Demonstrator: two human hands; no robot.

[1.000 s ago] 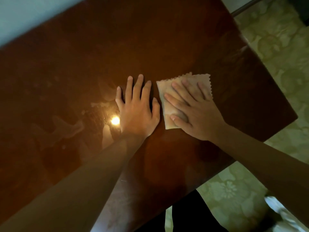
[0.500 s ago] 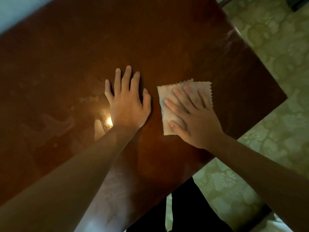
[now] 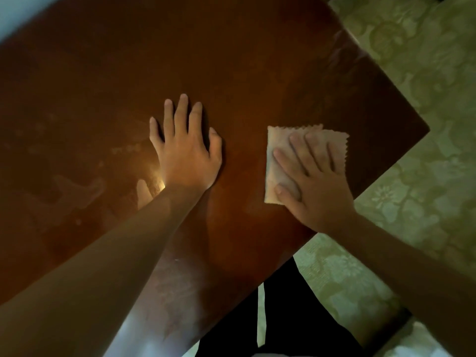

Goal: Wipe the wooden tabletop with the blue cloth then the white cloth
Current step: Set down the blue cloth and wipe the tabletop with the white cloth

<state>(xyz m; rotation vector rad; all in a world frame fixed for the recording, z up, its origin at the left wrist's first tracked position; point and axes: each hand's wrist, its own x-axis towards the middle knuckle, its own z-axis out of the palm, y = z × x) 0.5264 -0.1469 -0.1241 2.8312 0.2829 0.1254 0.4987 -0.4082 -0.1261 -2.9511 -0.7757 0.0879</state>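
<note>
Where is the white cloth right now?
The white cloth lies flat on the wooden tabletop near its right corner, under the right hand.

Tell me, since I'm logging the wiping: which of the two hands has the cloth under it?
The right hand: its straight fingers press the white cloth flat near the tabletop's corner. The left hand lies flat on bare wood, apart from the cloth.

The floor [image 3: 425, 73] is pale green with a soft flower pattern all over it. It shows on the right side and along the bottom right. In the top left corner there is a bit of light blue wall [image 3: 15, 11]. The room is dim. A small bright spot of light [image 3: 161, 185] shines on the glossy brown wood, with pale smudgy marks [image 3: 77, 191] nearby.
</note>
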